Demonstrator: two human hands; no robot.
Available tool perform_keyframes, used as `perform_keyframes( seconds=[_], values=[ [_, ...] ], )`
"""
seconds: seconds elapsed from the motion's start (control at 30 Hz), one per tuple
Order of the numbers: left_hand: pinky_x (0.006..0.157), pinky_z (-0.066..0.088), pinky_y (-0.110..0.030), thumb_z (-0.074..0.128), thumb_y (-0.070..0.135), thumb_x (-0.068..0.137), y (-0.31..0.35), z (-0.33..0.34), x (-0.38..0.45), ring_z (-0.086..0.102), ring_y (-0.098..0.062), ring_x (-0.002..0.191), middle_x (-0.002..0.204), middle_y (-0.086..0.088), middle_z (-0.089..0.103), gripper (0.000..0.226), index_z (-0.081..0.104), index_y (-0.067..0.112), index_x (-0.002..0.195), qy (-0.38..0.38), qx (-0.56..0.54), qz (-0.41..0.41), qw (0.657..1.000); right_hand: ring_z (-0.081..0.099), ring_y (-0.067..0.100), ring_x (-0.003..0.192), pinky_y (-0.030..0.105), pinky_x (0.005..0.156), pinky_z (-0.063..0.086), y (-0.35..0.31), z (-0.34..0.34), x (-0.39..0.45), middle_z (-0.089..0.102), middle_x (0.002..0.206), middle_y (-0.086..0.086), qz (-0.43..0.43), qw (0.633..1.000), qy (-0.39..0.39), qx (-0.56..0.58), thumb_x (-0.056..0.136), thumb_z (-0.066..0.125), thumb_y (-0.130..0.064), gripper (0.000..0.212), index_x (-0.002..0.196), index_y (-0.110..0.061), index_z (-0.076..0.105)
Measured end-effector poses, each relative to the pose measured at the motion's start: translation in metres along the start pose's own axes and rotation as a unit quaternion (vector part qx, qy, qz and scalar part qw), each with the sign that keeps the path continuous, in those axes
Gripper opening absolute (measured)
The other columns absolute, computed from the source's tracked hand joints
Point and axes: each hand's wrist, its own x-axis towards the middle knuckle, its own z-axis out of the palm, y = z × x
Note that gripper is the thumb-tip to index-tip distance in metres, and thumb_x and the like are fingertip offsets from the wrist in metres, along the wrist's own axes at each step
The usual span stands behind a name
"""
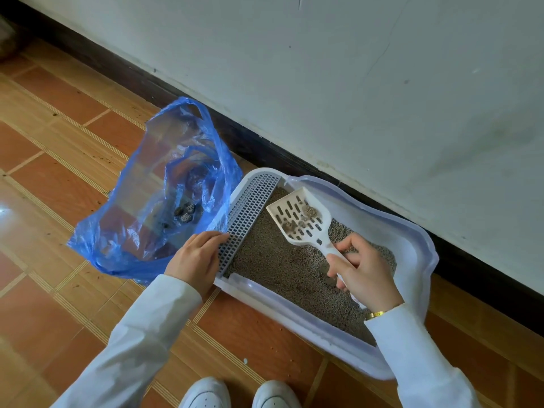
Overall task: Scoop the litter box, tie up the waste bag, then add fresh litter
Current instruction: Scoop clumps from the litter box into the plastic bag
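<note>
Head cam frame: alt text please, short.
A person's right hand lifts a white slotted scoop holding a few clumps above a litter box. The left hand rests on the box's grated edge, beside an open blue bag on the tiled floor.

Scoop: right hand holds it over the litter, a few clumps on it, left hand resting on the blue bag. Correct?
Not quite. In the head view the left hand rests on the litter box's grated edge, beside the blue bag, not on it. The rest holds: the right hand holds the scoop over the litter with a few clumps on it.
</note>
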Motion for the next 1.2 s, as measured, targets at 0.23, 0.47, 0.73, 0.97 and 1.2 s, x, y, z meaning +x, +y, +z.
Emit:
perform_keyframes(
  seconds=[0.23, 0.47, 0.73, 0.97, 1.2],
  values=[
    [0.077, 0.048, -0.051, 0.066, -0.003, 0.075, -0.007, -0.005, -0.002, 0.063, -0.038, 0.091, 0.103, -0.014, 0.068, 0.043, 0.064, 0.008, 0.116, 0.032, 0.053, -0.06, 0.996, 0.057, 0.009, 0.043, 0.032, 0.054, 0.053, -0.016, 0.006, 0.007, 0.07, 0.064, -0.005, -0.008, 1.0, -0.025, 0.016, 0.087, 0.063, -0.024, 0.012, 0.084, -0.027, 0.051],
    [0.066, 0.05, -0.047, 0.075, 0.005, 0.073, -0.017, -0.011, -0.006, 0.064, -0.037, 0.081, 0.089, -0.013, 0.068, 0.038, 0.068, 0.01, 0.109, 0.047, 0.063, -0.093, 0.993, 0.058, 0.008, 0.048, 0.04, 0.063, 0.057, -0.074, 0.046, 0.039, 0.071, 0.064, -0.004, -0.068, 0.995, -0.07, 0.016, 0.086, 0.062, -0.025, 0.01, 0.086, -0.024, 0.052],
    [0.058, 0.051, -0.042, 0.076, -0.004, 0.067, -0.013, -0.016, -0.007, 0.061, -0.034, 0.068, 0.078, -0.011, 0.065, 0.037, 0.073, 0.012, 0.101, 0.052, 0.032, -0.064, 0.996, 0.064, 0.032, 0.087, 0.04, 0.067, 0.052, -0.128, 0.105, 0.074, 0.066, 0.094, 0.009, -0.193, 0.955, -0.079, -0.212, 0.09, 0.056, -0.023, 0.016, 0.101, -0.019, 0.045],
    [0.058, 0.05, -0.042, 0.074, -0.006, 0.069, -0.012, -0.017, -0.011, 0.06, -0.033, 0.068, 0.077, -0.011, 0.064, 0.039, 0.073, 0.015, 0.102, 0.046, 0.024, -0.068, 0.996, 0.064, 0.03, 0.089, 0.034, 0.06, 0.033, -0.139, 0.138, 0.082, 0.063, 0.097, 0.011, -0.349, 0.835, 0.011, -0.425, 0.091, 0.049, -0.007, 0.045, 0.133, -0.014, 0.034],
    [0.058, 0.05, -0.039, 0.077, -0.006, 0.066, -0.011, -0.015, -0.011, 0.06, -0.031, 0.068, 0.077, -0.009, 0.064, 0.041, 0.074, 0.017, 0.101, 0.032, 0.029, -0.06, 0.997, 0.062, 0.029, 0.088, 0.035, 0.068, 0.042, -0.136, 0.132, 0.082, 0.062, 0.097, 0.012, -0.384, 0.82, 0.046, -0.423, 0.094, 0.039, -0.007, 0.036, 0.13, -0.012, 0.039]
  ],
)
